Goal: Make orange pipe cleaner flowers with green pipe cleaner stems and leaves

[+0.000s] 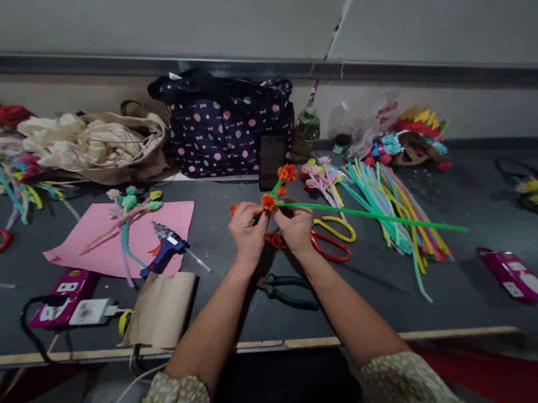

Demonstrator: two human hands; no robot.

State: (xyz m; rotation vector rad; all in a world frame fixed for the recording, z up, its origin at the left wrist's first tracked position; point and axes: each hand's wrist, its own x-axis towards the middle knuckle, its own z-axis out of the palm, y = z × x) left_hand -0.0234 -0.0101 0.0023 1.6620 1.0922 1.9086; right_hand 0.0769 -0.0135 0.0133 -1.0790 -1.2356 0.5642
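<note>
My left hand (248,230) and my right hand (297,225) meet over the middle of the dark table. Between their fingertips is an orange pipe-cleaner flower (268,201), pinched from both sides. A long green pipe cleaner (377,213) runs out from it to the right, across my right hand. Another orange flower (288,173) on a short green stem sticks up beyond the fingers. More orange fuzzy pieces show below and beside the hands, partly hidden. Pliers with dark green handles (290,290) lie below the hands, and scissors with red and yellow handles (335,239) lie beside the right one.
Left are a blue glue gun (167,247), pink paper (101,226) with pipe-cleaner flowers, a brown cardboard piece (166,309) and a purple power strip (73,291). Right is a bundle of coloured pipe cleaners (394,210). A phone (272,155) leans against a dotted bag (227,127) behind.
</note>
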